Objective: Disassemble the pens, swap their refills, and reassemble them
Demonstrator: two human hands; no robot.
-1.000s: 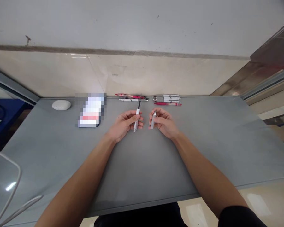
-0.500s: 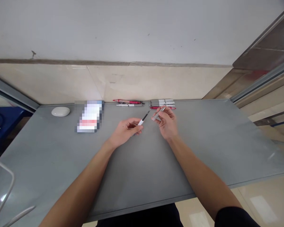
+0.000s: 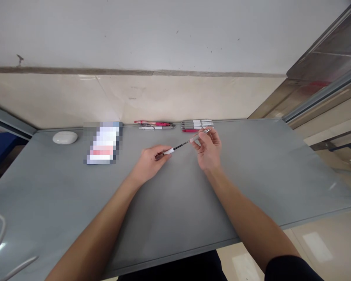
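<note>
My left hand (image 3: pixel 150 160) pinches a white pen barrel (image 3: pixel 169 151), from which a dark refill (image 3: pixel 179 146) sticks out to the right. The refill's tip is at the open end of a grey pen front part (image 3: pixel 195 137); how far it reaches inside is too small to tell. My right hand (image 3: pixel 210 151) grips that grey part between thumb and fingers, its silver tip pointing up and right. Just behind my right hand lies a red pen (image 3: pixel 188 130), next to several white and grey pens (image 3: pixel 195 124).
Red pens (image 3: pixel 152 123) and a white pen (image 3: pixel 152 128) lie at the grey table's (image 3: pixel 169 218) back edge, by the wall. A blurred-out phone-like object (image 3: pixel 103 144) and a white rounded object (image 3: pixel 64 137) are at left. A white cable (image 3: pixel 20 267) shows lower left.
The refill and the grey front part have come together and line up. The barrel in my left hand has tilted flatter. The view has shifted slightly.
</note>
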